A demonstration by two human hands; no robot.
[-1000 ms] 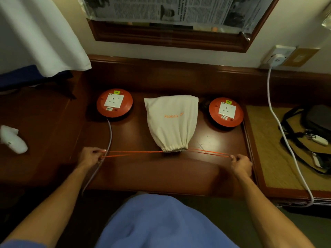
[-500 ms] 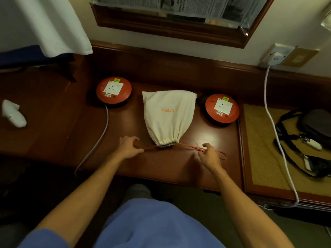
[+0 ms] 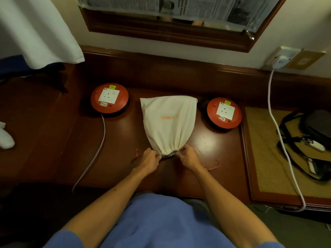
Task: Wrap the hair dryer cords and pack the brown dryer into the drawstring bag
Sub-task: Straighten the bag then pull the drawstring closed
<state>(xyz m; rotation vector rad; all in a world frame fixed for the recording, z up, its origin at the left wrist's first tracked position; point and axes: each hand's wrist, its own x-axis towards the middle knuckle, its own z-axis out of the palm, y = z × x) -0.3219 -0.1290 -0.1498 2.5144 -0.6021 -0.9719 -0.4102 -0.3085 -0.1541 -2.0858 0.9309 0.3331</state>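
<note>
Pinching gathered mouth of bulging drawstring bag (image 3: 168,122): left hand (image 3: 148,160), right hand (image 3: 189,157); contents hidden.

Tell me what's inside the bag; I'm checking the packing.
Unseen: the bag bulges, its mouth cinched between the left hand and right hand. Cloth hides the contents.

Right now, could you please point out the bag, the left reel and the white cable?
bag (image 3: 170,122), head view, middle of the cloth.
left reel (image 3: 109,100), head view, its white socket face.
white cable (image 3: 275,126), head view, mid-run below the plug.
</note>
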